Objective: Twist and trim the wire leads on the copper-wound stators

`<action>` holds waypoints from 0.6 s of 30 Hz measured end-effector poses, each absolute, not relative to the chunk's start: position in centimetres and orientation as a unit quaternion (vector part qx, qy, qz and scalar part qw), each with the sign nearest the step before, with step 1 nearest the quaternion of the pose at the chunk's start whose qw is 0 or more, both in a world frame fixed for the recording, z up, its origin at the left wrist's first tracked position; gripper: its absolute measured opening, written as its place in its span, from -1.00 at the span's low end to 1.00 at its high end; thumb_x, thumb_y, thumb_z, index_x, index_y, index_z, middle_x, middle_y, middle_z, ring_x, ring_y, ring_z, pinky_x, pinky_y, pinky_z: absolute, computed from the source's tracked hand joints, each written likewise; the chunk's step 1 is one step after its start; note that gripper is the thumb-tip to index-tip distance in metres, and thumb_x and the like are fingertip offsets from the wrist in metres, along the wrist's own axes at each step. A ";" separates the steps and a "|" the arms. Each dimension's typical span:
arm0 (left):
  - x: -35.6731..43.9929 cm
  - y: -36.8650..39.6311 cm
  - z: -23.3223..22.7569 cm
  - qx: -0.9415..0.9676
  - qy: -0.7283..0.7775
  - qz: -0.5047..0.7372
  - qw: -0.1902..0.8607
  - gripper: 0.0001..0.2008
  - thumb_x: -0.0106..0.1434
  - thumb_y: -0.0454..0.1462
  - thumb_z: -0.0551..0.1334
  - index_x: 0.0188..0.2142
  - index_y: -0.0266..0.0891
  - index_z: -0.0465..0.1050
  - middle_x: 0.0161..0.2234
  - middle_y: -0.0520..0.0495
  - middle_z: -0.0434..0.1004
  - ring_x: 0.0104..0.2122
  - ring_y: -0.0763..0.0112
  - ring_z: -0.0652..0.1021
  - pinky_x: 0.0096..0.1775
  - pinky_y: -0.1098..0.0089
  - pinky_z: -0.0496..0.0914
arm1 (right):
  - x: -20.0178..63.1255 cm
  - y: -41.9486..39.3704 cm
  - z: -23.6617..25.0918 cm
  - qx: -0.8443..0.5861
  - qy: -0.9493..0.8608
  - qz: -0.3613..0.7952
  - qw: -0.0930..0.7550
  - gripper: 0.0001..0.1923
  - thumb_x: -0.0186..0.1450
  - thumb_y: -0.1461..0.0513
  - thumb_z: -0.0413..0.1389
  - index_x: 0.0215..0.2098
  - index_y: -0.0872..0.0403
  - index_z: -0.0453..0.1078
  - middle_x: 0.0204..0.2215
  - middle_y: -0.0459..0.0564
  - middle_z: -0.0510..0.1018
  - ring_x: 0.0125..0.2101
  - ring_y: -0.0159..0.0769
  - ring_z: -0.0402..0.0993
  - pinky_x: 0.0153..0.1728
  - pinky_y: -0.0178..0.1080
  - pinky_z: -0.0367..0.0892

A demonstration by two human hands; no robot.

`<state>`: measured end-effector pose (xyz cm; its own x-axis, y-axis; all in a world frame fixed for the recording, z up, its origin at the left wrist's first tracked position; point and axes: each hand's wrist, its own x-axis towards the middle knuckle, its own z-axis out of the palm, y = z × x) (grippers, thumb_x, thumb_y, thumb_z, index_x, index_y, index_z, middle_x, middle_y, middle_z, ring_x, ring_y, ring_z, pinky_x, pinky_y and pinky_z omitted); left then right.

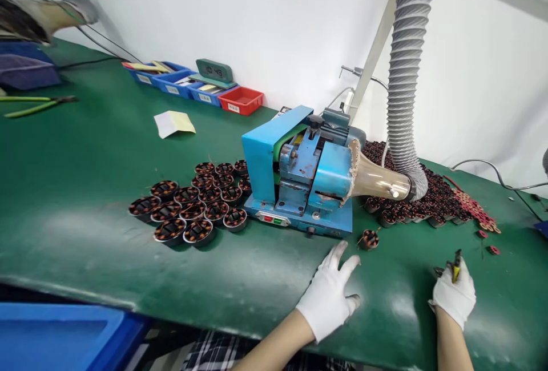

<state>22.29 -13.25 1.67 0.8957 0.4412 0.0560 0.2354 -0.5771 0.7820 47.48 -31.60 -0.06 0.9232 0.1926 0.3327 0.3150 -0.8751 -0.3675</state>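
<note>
Wound stator (pixel 369 239), alone on the green mat (pixel 85 188), sat just in front of the right-hand corner of the blue machine (pixel 299 182). Stood flat on its end, bore upward, copper windings showing on top. Round and squat, so offered no long axis to line up with; showed only a thin wire tail or two at the rim, too fine to trace.

Lay ahead of the left hand (pixel 329 297) and a little to its right, near the tips of the outstretched fingers (pixel 342 248) but apart from them, not touching. Left hand white-gloved, palm down on the mat, fingers spread wide, holding nothing.

Right hand (pixel 454 297), also gloved, rested well apart from the stator, off to its right and nearer the table edge. Fingers closed around a small yellow-handled tool (pixel 456 262), tip pointing up and away; could not tell the kind of tool.

Placed the stator between the two hands, then, but clearly closer to the left one.

Elsewhere: a tidy cluster of like stators (pixel 192 205) left of the machine, a larger heap (pixel 432 194) right of it under the ribbed hose (pixel 405 74), and a strew of red rings (pixel 475 211) beyond the right hand.
</note>
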 end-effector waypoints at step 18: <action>15.7 -12.0 3.0 0.761 0.184 0.265 0.562 -0.31 0.03 -0.17 0.28 0.12 -0.24 0.10 0.09 -0.23 0.28 0.00 0.18 0.41 0.01 0.23 0.35 | 31.4 -23.3 4.1 -0.693 -0.344 0.351 0.527 -0.39 0.15 -0.22 -0.07 -0.20 0.05 0.46 -0.15 0.15 0.52 -0.08 0.03 0.38 -0.04 -0.02 0.27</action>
<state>15.66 -12.02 2.96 0.7919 0.5785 0.1953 -0.0167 -0.2992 0.9540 31.38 -23.31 4.11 0.5171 0.8469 -0.1242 0.1071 -0.2080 -0.9723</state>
